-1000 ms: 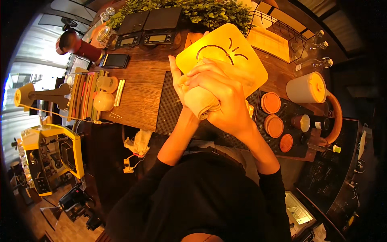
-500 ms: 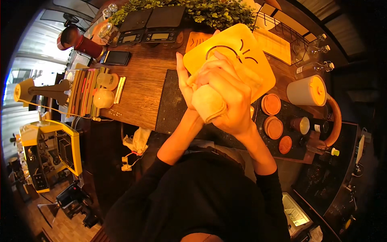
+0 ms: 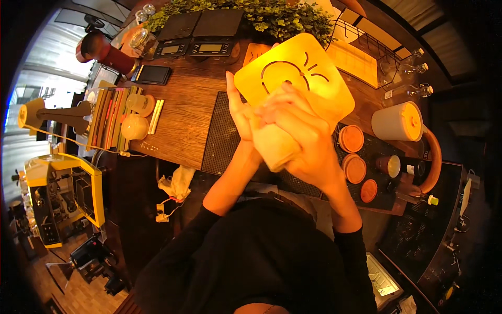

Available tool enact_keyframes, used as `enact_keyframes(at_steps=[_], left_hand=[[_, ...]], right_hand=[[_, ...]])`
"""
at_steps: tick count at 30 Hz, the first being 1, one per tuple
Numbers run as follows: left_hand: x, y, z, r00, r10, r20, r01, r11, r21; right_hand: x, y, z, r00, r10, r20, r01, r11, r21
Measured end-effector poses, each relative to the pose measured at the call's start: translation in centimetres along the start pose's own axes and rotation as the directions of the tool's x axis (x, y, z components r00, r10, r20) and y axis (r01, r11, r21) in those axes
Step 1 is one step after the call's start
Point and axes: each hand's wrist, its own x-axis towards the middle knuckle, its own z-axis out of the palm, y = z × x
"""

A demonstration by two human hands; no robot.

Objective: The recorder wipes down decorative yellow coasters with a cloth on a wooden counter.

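Observation:
A flat, round-cornered square plate (image 3: pixel 333 93) with curved and straight slots cut through it is held up over the table, shining yellow under the light. My left hand (image 3: pixel 239 116) grips it from beneath and at its left edge; the thumb stretches upward there, and most of the fingers are hidden behind the plate. A bunched pale cloth (image 3: pixel 276 146) is in my right hand (image 3: pixel 303 118), whose fingers close round it and press it against the plate's near part. The cloth's lower end sticks out below my right hand.
Two digital scales (image 3: pixel 210 48) stand at the back before a leafy plant (image 3: pixel 285 18). Stacked round reddish discs (image 3: pixel 354 167), a small cup (image 3: pixel 389 164) and a lidded jug (image 3: pixel 397 122) with a curved handle sit at right. Books (image 3: pixel 107 118) and a pale round jar (image 3: pixel 135 127) are at left.
My right hand and the cloth have shifted a little down and to the right across the plate. The plate has moved slightly left and its tilt has changed, catching more light.

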Motion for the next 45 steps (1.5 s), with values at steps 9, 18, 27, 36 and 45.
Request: enact_keyframes(at_steps=[9, 18, 27, 36, 45], left_hand=[[0.7, 0.0, -0.3, 0.988, 0.07, -0.139, -0.068, 0.997, 0.022], [0.4, -2.2, 0.5, 0.971, 0.124, -0.204, -0.058, 0.952, 0.302], [0.9, -1.1, 0.2, 0.929, 0.164, -0.333, -0.04, 0.936, 0.35], [1.0, -0.1, -0.1, 0.925, 0.262, -0.276, -0.109, 0.877, 0.468], [1.2, -0.7, -1.3, 0.996, 0.038, -0.083, -0.034, 0.999, 0.042]], right_hand=[[-3.1, 1.9, -6.0, 0.483, 0.685, -0.546, -0.474, 0.729, 0.495], [3.2, 6.2, 1.9, 0.927, 0.098, -0.362, -0.26, 0.863, -0.433], [-0.4, 1.4, 3.8, 0.983, 0.176, 0.042, -0.178, 0.983, 0.047], [-5.9, 2.0, -1.3, 0.9, 0.43, 0.071, -0.397, 0.741, 0.542], [-2.6, 4.3, -2.4, 0.713, 0.541, -0.445, -0.428, 0.84, 0.334]])
